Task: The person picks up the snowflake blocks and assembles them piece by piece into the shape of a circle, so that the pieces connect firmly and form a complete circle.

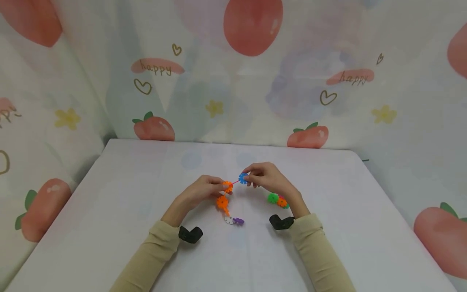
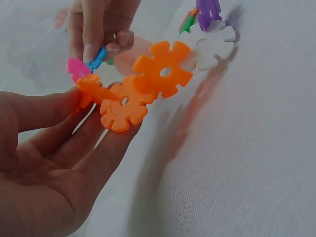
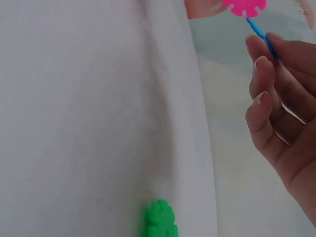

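My left hand (image 1: pixel 200 190) pinches an orange slotted, snowflake-shaped plastic disc (image 2: pixel 94 89) between thumb and fingers. That disc belongs to a linked chain: more orange discs (image 2: pixel 165 71), a white disc (image 2: pixel 215 47) and a purple disc (image 2: pixel 209 14) trail from it towards the table. A pink disc (image 2: pixel 78 68), edge-on in the head view, sits between the held orange disc and a blue disc (image 1: pixel 243 178). Thumb and index finger of my right hand (image 1: pixel 269 177) pinch the blue disc. Its edge meets the pink disc's rim (image 3: pixel 245 6); how deeply they interlock cannot be told.
Beneath the right forearm lie a green disc (image 1: pixel 273 198) and an orange disc (image 1: pixel 282 201), with further pieces partly hidden by the wrist. A white cloth covers the table (image 1: pixel 109 194). Behind it hangs a printed curtain (image 1: pixel 226 81). Black wrist cameras (image 1: pixel 191 235) sit on both wrists.
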`<state>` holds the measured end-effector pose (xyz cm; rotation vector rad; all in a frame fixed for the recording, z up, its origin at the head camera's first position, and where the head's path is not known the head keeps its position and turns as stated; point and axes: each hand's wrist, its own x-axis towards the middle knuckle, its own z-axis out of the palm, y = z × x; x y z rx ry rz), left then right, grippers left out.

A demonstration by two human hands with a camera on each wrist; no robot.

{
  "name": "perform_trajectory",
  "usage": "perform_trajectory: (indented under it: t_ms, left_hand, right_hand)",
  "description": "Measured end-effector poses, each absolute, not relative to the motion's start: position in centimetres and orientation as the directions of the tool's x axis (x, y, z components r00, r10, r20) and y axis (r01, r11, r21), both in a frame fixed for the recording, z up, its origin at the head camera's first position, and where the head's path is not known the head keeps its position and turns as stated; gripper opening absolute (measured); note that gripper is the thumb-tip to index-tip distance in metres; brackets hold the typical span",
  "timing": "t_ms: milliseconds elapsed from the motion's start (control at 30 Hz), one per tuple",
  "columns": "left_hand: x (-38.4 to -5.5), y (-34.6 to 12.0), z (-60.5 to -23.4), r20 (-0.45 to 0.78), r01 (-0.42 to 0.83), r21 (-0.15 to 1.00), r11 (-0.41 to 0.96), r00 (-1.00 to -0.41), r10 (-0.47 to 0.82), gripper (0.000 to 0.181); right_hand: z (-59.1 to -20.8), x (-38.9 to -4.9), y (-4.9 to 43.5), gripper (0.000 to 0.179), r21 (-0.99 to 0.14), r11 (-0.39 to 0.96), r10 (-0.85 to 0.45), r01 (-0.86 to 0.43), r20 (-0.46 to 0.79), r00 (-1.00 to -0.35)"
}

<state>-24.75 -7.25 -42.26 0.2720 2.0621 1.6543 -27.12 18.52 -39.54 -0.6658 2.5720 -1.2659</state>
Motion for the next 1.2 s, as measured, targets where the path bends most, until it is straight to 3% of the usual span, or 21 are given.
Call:
perform_trajectory:
  t_ms: [367,1200]
  left_hand:
    - [-24.7,-7.3,-42.1,-0.227,-0.122,0.959,0.257,-0.872,0.434,0.028]
    - [-25.1,-7.7,-42.3,-0.247,-0.142,0.953,0.267,-0.875,0.416,0.027]
  right_hand:
    - [-40.2,-27.1,18.1,0.022,-0.811,0.500,-0.433,-0.303,0.069,-0.899]
    - [-40.4,-27.1,17.8,0.028,-0.849,0.461,-0.424,-0.259,0.046,-0.904]
